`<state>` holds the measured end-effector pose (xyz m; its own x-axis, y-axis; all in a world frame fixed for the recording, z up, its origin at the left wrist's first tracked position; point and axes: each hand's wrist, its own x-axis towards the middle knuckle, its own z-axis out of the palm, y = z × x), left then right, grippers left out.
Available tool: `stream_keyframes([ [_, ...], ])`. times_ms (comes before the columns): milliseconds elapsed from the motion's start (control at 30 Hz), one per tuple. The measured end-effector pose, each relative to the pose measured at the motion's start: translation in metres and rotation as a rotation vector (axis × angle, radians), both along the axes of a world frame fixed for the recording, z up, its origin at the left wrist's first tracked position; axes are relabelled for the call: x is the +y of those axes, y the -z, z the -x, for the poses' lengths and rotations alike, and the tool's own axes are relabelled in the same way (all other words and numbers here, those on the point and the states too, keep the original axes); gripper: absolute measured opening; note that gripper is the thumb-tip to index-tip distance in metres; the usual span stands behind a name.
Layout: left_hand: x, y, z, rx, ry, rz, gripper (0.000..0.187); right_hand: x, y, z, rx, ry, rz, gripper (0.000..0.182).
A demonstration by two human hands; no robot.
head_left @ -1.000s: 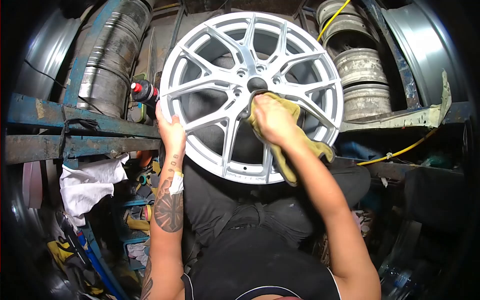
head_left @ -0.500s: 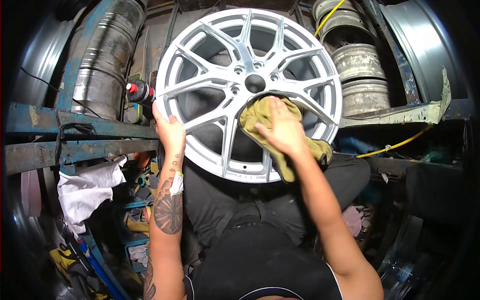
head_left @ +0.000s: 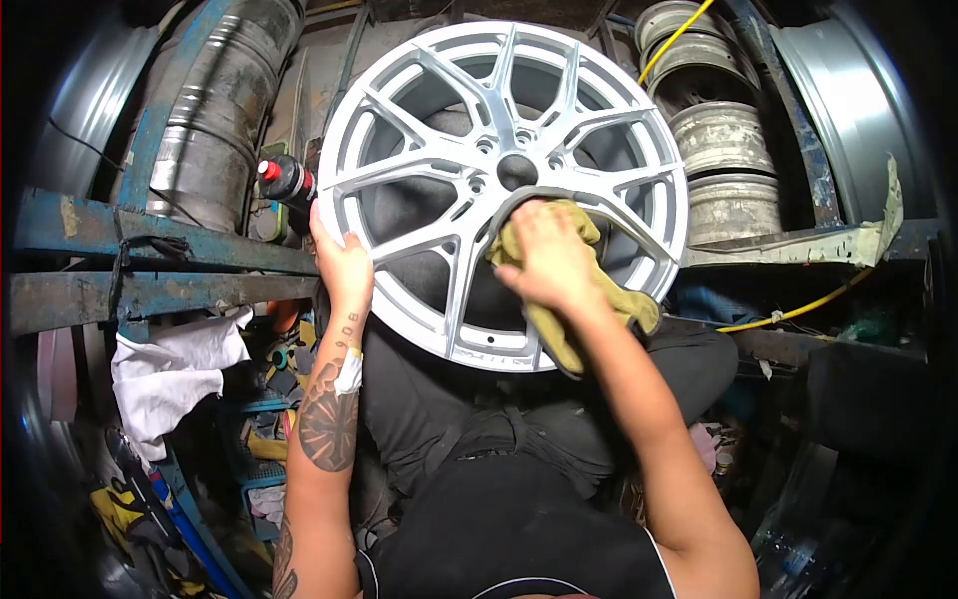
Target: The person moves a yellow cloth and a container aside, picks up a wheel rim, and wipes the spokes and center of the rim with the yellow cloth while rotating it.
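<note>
A silver multi-spoke car wheel rim (head_left: 507,128) leans face-up in front of my lap, with a dark round hole at its hub. My left hand (head_left: 343,272) holds the rim's outer edge at the lower left, thumb over the front and fingers out of sight behind it. Against the spokes just below the hub, my right hand (head_left: 547,258) presses a crumpled olive-yellow cloth (head_left: 602,292) with a dark border. Its fingers are bent over the cloth, which hangs down past the lower right of the rim.
Stacked worn wheels (head_left: 723,140) stand at right, and dull metal barrels (head_left: 215,120) at left. A blue metal frame (head_left: 170,240) carries a dark bottle (head_left: 289,180) with a red cap. A white rag (head_left: 180,374) hangs below it. A yellow hose (head_left: 788,317) runs at right.
My right hand and the cloth's upper part have shifted slightly, and its fingers are more bent. My left hand stays on the rim. The whole view has shifted a little.
</note>
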<state>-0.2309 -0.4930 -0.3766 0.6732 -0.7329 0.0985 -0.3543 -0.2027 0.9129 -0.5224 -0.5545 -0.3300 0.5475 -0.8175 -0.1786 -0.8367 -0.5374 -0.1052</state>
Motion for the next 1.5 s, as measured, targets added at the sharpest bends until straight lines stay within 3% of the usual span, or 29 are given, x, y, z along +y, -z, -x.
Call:
stream_keyframes([
  [33,0.002,-0.004,0.001,0.02,-0.019,-0.046,0.069,-0.012,-0.017,0.011,-0.074,0.114,-0.128,0.094],
  [67,0.0,-0.014,0.006,0.039,-0.037,-0.086,0.069,-0.016,0.004,0.027,-0.194,0.164,-0.065,0.093],
  [167,0.001,-0.025,0.013,0.054,-0.042,-0.108,0.07,0.003,-0.011,-0.025,0.323,0.073,0.043,0.091],
  [200,0.002,-0.023,0.011,0.035,-0.033,-0.107,0.07,0.008,0.015,-0.027,0.254,-0.075,0.157,0.085],
  [300,0.002,-0.01,0.004,0.056,-0.018,-0.033,0.07,-0.017,0.014,0.009,-0.01,-0.1,-0.008,0.086],
  [333,0.002,-0.01,0.004,0.06,-0.016,-0.034,0.07,-0.018,-0.015,0.017,-0.063,0.11,-0.206,0.084],
  [367,0.003,-0.01,0.005,0.069,-0.012,-0.037,0.07,-0.018,0.009,0.045,-0.267,0.193,-0.186,0.082],
  [433,0.003,-0.016,0.007,0.1,-0.02,-0.046,0.07,0.018,-0.021,0.061,-0.209,0.442,-0.255,0.081],
  [500,0.0,-0.016,0.007,0.113,-0.025,-0.042,0.069,0.049,-0.012,0.095,-0.128,0.484,-0.061,0.072],
  [567,0.0,-0.012,0.005,0.104,-0.022,-0.027,0.068,0.053,-0.039,0.091,-0.057,0.572,-0.159,0.061],
  [667,0.001,-0.019,0.008,0.098,-0.029,-0.065,0.068,0.03,-0.034,0.062,0.004,0.658,-0.24,0.061],
  [700,0.0,-0.013,0.004,0.074,-0.024,-0.058,0.067,0.03,-0.01,0.053,-0.186,0.568,-0.053,0.051],
  [767,0.0,-0.007,0.002,0.095,-0.016,-0.025,0.067,0.036,-0.002,0.045,-0.192,0.286,0.133,0.047],
  [867,-0.001,-0.011,0.004,0.093,-0.016,-0.034,0.066,0.051,-0.015,0.075,-0.168,0.018,0.056,0.052],
  [900,-0.001,-0.015,0.005,0.088,-0.022,-0.047,0.066,0.047,-0.019,0.081,-0.172,0.145,-0.067,0.058],
  [967,0.003,-0.02,0.006,0.099,-0.022,-0.09,0.066,0.04,-0.008,0.064,-0.192,0.321,0.01,0.059],
  [1000,0.0,-0.023,0.007,0.101,-0.021,-0.095,0.066,0.038,-0.022,0.035,-0.177,0.297,0.015,0.06],
  [1033,-0.004,-0.024,0.008,0.099,-0.03,-0.079,0.066,0.045,0.003,0.016,-0.287,0.111,0.108,0.059],
  [1100,0.0,-0.023,0.008,0.085,-0.027,-0.085,0.066,0.053,0.005,-0.002,-0.243,-0.083,-0.063,0.058],
  [1267,0.0,-0.019,0.005,0.136,0.005,-0.076,0.066,0.009,0.003,0.051,-0.335,0.367,-0.168,0.06],
  [1300,0.001,-0.019,0.005,0.125,0.003,-0.09,0.066,0.021,0.004,0.037,-0.267,0.302,-0.03,0.059],
  [1367,-0.001,-0.02,0.004,0.094,-0.007,-0.104,0.067,0.043,-0.014,0.014,-0.146,-0.122,0.018,0.059],
  [1400,0.0,-0.016,0.003,0.115,0.007,-0.084,0.067,0.05,-0.006,0.013,-0.23,-0.159,-0.099,0.058],
  [1500,0.0,-0.024,0.007,0.143,-0.003,-0.08,0.067,0.01,-0.013,0.047,-0.215,0.054,-0.068,0.058],
])
